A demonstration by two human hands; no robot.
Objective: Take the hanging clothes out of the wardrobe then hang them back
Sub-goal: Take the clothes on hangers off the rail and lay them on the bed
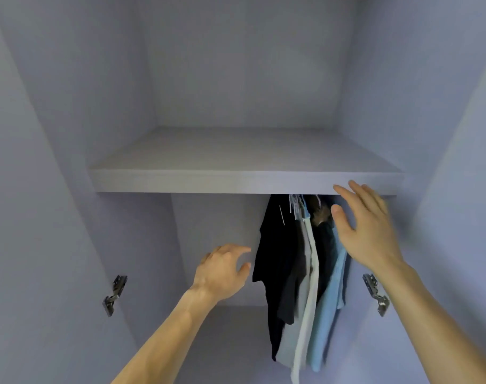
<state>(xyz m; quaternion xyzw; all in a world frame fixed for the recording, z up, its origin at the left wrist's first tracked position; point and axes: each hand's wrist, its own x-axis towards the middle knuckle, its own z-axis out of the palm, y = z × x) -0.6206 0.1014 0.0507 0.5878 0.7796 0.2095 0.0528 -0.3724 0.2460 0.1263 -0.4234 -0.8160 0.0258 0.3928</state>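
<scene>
The dark, grey and light-blue hanging clothes (pixel 300 273) sit bunched centre-right. Your left hand (pixel 222 270) and right hand (pixel 369 228) reach in, fingers spread, empty, so removal seems unstarted.

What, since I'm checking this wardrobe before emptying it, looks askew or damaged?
Nothing looks damaged or fallen. The hanging clothes are only bunched together toward the right under the shelf, leaving the left side bare.

The grey laminate shelf (pixel 236 184) hides the hanger tops of the black, pale grey and light blue hanging clothes (pixel 283 261). The blurred right hand (pixel 369 234) covers their right edge; both forearms run off the bottom.
</scene>
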